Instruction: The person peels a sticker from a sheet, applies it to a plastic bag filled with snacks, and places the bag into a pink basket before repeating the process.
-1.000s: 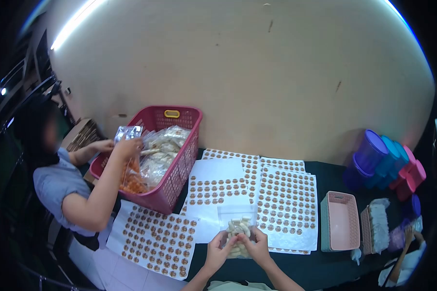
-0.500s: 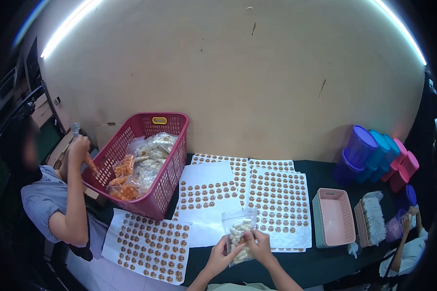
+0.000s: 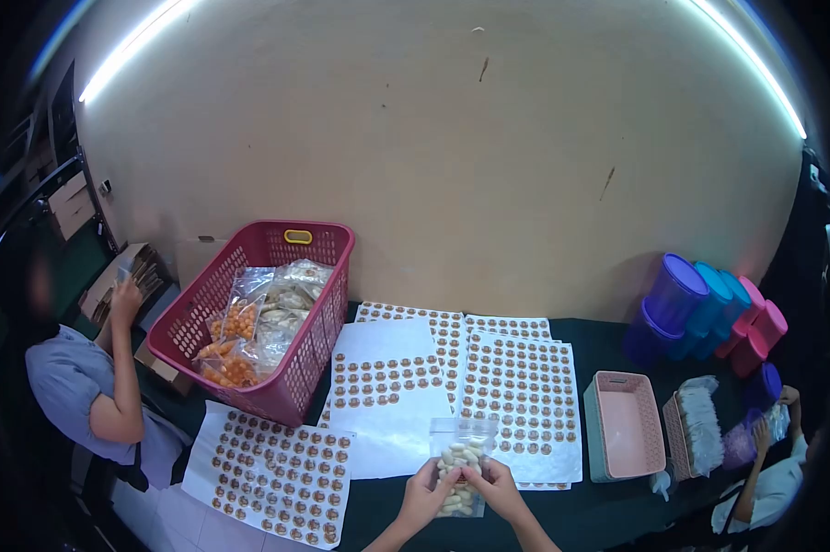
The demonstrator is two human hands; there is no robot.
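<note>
A clear zip-top bag (image 3: 464, 453) of small whitish, oblong pieces stands upright above the table's front edge. My left hand (image 3: 424, 492) closes on its left side and my right hand (image 3: 494, 489) on its right. Both thumbs press on the bag's front face, close together near the middle. Something brown, like a sticker, shows partly under the thumbs. Just behind the bag lie white sheets of round brown stickers (image 3: 518, 396). One sheet (image 3: 387, 442) is partly bare, with only a few rows of stickers left.
A maroon basket (image 3: 316, 354) holds bags of orange and pale pieces. Another sticker sheet (image 3: 272, 474) overhangs the table's front left edge. To the right are a pink basket (image 3: 627, 423), a basket of clear bags (image 3: 700, 428) and coloured tubs (image 3: 682, 281). Co-workers stand left (image 3: 97, 396) and right (image 3: 765, 488).
The bag has turned from tilted to upright, and my thumbs have come together on its front. The left co-worker's raised hand has moved away from the basket; an orange-filled bag now lies there.
</note>
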